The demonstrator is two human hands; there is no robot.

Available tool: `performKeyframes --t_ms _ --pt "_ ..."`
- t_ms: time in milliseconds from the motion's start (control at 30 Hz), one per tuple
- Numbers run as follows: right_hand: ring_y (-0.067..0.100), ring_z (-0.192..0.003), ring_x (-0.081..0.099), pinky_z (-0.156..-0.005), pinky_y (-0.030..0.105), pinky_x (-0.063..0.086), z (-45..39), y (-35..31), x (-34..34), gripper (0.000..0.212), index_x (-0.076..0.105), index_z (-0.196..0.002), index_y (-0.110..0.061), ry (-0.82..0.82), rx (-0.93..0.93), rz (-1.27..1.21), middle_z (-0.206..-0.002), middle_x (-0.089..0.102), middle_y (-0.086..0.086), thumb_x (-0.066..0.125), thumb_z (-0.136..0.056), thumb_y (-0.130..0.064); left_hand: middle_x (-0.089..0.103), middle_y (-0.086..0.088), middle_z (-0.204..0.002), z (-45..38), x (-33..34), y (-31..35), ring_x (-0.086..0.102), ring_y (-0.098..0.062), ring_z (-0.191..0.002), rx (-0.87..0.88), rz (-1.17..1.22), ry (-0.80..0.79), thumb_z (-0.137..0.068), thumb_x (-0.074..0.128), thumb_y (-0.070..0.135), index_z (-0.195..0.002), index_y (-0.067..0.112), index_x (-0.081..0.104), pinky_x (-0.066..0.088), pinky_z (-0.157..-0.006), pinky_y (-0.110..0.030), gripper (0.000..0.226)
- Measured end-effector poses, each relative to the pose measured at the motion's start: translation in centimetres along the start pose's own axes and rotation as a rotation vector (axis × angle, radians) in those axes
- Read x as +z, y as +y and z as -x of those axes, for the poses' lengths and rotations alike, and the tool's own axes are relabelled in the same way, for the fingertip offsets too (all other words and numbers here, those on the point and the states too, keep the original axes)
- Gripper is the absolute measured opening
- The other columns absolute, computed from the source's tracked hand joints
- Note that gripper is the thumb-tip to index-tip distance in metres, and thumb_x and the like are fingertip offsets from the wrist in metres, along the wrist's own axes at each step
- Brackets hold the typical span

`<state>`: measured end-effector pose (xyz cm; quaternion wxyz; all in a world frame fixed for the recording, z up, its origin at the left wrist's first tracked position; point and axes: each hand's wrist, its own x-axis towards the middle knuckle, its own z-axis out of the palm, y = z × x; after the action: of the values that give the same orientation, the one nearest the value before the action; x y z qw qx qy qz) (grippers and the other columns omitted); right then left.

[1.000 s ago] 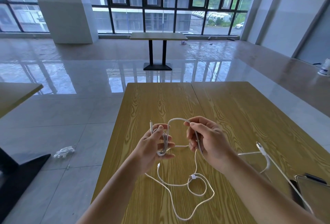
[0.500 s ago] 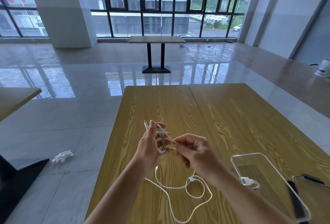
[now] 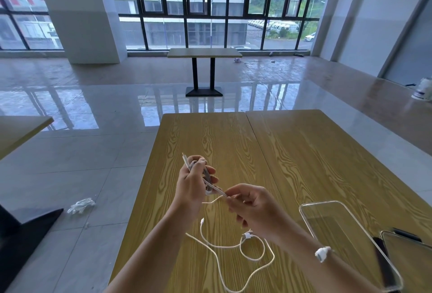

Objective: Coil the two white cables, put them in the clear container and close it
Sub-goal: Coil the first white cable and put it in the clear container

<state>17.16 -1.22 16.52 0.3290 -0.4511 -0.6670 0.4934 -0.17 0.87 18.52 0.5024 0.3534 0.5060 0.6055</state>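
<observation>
My left hand (image 3: pixel 192 185) grips a coiled white cable (image 3: pixel 207 177) above the wooden table (image 3: pixel 233 143), one plug sticking up past the fingers. My right hand (image 3: pixel 252 206) pinches the free stretch of that same cable just right of the coil. The cable's far plug (image 3: pixel 322 253) shows beside my right forearm. A second white cable (image 3: pixel 251 258) lies in loose loops on the table under my hands. The clear container (image 3: pixel 336 220) lies open at the right of the table.
A dark phone-like device (image 3: pixel 406 255) lies at the table's right edge next to the container. Another table (image 3: pixel 204 53) stands far ahead on the tiled floor. A crumpled white wrapper (image 3: pixel 80 205) lies on the floor to the left.
The right hand came in from a wide loop to the coil in the left hand, drawing the slack cable off the right side of the table. The coil grew tighter.
</observation>
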Motion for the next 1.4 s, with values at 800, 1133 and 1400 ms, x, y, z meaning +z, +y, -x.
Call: performKeyframes --t_ms 800,1133,1400 --pt "0.020 -0.053 0.058 -0.045 0.032 0.048 0.0 6.3 1.4 0.007 0.056 -0.096 -0.012 0.360 -0.324 0.388 -0.070 0.066 0.003 0.052 -0.102 -0.014 0.068 -0.014 -0.090 -1.3 1.4 2.2 0.067 -0.025 -0.071 0.032 0.102 0.072 -0.105 0.042 0.022 -0.097 0.016 0.054 0.056 -0.050 -0.033 0.015" --pt "0.013 -0.054 0.059 -0.048 0.027 0.050 0.1 7.1 3.0 0.012 0.045 -0.095 -0.034 0.326 -0.211 0.252 -0.085 0.064 -0.007 0.042 -0.105 -0.027 0.072 -0.006 -0.076 -1.6 2.4 4.0 0.070 -0.019 -0.061 0.084 0.169 -0.021 -0.104 0.043 0.022 -0.094 0.016 0.055 0.055 -0.050 -0.033 0.017" --pt "0.020 -0.057 0.064 -0.050 0.024 0.052 0.2 5.6 1.1 0.010 0.055 -0.100 -0.010 0.254 -0.314 0.344 -0.087 0.071 -0.007 0.047 -0.104 -0.016 0.074 -0.013 -0.076 -2.9 0.9 4.6 0.070 -0.024 -0.060 -0.031 0.300 -0.007 -0.101 0.046 0.023 -0.091 0.012 0.055 0.055 -0.049 -0.034 0.018"
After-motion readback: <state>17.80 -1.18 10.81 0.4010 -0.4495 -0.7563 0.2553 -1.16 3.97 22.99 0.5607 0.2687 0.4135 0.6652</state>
